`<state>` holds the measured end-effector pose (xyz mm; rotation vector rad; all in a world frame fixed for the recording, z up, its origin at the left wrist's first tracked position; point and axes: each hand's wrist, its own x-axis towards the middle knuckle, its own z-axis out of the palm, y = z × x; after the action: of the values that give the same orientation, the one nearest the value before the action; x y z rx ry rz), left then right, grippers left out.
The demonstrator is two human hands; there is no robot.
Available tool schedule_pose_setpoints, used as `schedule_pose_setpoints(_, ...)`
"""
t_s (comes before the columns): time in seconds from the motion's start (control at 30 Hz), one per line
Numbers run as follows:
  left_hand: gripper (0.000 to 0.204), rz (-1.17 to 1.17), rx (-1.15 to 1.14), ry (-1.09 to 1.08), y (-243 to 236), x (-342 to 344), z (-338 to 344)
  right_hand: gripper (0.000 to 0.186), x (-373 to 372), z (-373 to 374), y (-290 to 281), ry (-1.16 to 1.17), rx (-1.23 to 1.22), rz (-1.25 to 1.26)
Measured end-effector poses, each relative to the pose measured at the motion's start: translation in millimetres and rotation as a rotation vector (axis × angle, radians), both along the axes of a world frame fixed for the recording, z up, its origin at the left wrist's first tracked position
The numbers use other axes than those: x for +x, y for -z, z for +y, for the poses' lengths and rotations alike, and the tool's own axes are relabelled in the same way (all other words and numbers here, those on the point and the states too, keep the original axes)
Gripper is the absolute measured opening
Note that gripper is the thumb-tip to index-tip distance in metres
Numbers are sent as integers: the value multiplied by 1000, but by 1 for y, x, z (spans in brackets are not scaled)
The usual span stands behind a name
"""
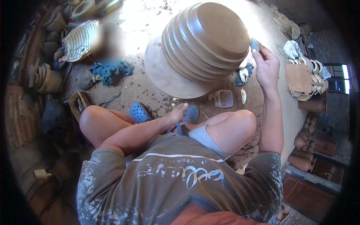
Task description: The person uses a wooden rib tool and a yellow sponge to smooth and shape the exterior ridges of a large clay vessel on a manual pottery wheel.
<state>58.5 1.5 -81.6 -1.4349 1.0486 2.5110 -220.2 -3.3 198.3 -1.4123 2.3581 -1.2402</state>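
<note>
A large ribbed brown clay pot with a flat, smooth top stands tilted in view on a pale round wheel disc. At the pot's upper right edge, my right hand pinches a small blue-grey smooth piece between thumb and fingers. The piece is close against the rim; whether it touches is hard to tell. My left hand is closed low between my knees, beside the blue clog on my right foot. Whatever it may hold is hidden.
A clear plastic tub lies near the wheel, with dark and white rags behind it. Blue cloth and a wooden box are at left. Clay crumbs dot the floor. Stacked pots line the right side.
</note>
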Motion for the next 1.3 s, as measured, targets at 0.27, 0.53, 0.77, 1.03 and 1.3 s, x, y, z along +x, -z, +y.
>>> schedule_pose_setpoints(0.27, 83, 109, -239, -761, 29, 10, -131, 32, 7, -5, -8, 14, 24, -9)
schedule_pose_setpoints(0.53, 93, -6, -139, -65, 2, 4, -1, 32, -1, -17, 0, -25, -61, 38)
schedule_pose_setpoints(0.77, 82, -144, -442, -638, 21, 2, -87, 29, 9, -19, -4, -52, -59, -7)
schedule_pose_setpoints(1.03, 81, -115, -415, -537, 53, -1, -34, 30, 9, -10, 1, -32, -64, -14)
schedule_pose_setpoints(1.3, 98, -453, -1286, 24, 19, 28, -154, 33, -3, -11, 5, -42, -19, 35)
